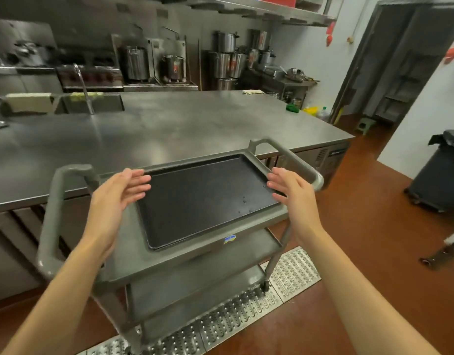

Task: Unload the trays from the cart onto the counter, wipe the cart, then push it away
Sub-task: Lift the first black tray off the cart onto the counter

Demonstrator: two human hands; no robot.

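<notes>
**Both hands poised at the ends of the black tray on the cart**

A black tray (208, 198) lies flat on the top shelf of a grey cart (169, 262), filling most of that shelf. The cart stands just beside the near edge of a long steel counter (169, 124), and its two lower shelves are bare.

Both bare forearms reach in from the near edge of the view, angled toward each other. The left hand (115, 201) is at the tray's left short end, palm turned inward toward the tray, fingers extended and slightly spread, with the fingertips (144, 179) over the tray's far left corner. The right hand (289, 190) mirrors it at the right short end, palm facing left, fingers loosely extended with their tips at the rim. Both hands are wide and grip nothing; whether the fingertips actually touch the rim cannot be told.

The cart's looped handles (292, 155) rise at both ends, outside the hands. A sink with a tap (83, 85) sits at the counter's far left. A dark bin (440, 175) stands on the floor to the right.
</notes>
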